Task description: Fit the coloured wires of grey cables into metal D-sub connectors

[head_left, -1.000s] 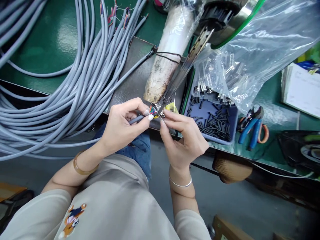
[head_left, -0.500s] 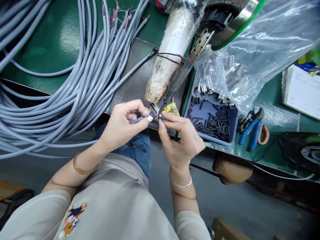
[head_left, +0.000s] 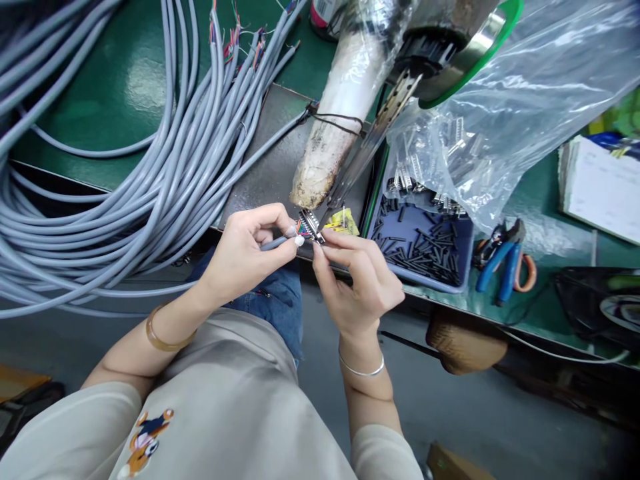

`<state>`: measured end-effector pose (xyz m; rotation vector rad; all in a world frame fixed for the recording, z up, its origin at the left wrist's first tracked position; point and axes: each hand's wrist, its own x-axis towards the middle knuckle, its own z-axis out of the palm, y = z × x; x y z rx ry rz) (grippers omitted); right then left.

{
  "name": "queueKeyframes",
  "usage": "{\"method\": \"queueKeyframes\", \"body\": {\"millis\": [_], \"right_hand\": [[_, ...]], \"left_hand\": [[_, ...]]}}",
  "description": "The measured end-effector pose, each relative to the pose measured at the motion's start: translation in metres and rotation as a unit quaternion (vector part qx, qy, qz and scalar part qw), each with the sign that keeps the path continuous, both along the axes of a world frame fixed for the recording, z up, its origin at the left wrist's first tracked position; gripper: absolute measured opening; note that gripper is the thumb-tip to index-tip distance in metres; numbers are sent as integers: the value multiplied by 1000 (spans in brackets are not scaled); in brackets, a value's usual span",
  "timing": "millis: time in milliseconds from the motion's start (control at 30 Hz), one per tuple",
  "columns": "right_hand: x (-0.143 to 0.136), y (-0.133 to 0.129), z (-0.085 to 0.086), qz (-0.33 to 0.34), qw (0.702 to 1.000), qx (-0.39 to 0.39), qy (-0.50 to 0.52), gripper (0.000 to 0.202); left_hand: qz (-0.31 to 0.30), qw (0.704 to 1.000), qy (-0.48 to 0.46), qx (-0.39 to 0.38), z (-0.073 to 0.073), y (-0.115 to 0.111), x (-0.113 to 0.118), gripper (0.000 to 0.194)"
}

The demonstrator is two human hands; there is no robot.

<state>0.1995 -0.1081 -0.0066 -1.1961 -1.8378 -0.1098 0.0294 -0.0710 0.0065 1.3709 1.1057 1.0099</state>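
My left hand (head_left: 255,243) pinches the end of a grey cable (head_left: 274,243), where thin coloured wires (head_left: 301,230) fan out. Those wires meet a small metal multi-pin connector (head_left: 311,223). On its other side my right hand (head_left: 357,273) is closed, thumb and fingertips gripping the connector's near end. Just above the connector is the tip of a soldering iron (head_left: 367,143), slanting down from the upper right. Beside the iron a white, scorched, wrapped tube (head_left: 327,127) points down at the same spot. Whether the iron touches the connector is unclear.
A large bundle of grey cables (head_left: 165,200) covers the left. On the right, a blue tray (head_left: 467,267) holds black tubes (head_left: 425,250) and a plastic bag (head_left: 500,147) of metal connectors. Pliers (head_left: 507,260) and a paper pad (head_left: 603,187) lie farther right.
The connector has turned slightly, and more of its pin row shows between my hands. My right hand has shifted a little left. The view has moved slightly.
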Motion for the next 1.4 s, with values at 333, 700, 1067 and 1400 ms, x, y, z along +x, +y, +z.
{"method": "queueKeyframes", "body": {"millis": [333,700,1067,1400], "right_hand": [[1,-4,-5,-6,999,38,-29,19],[-2,-11,-5,-7,989,-87,118,13],[2,-15,-4,-26,990,-7,137,13],[5,-15,-2,-38,999,-10,38,23]], "left_hand": [[-10,1000,-4,-12,-1,-4,-1,16],[-89,969,-147,-179,5,-1,-7,20],[-57,982,-114,-143,5,-4,-5,17],[17,999,-43,-26,-8,-8,0,13]]}}
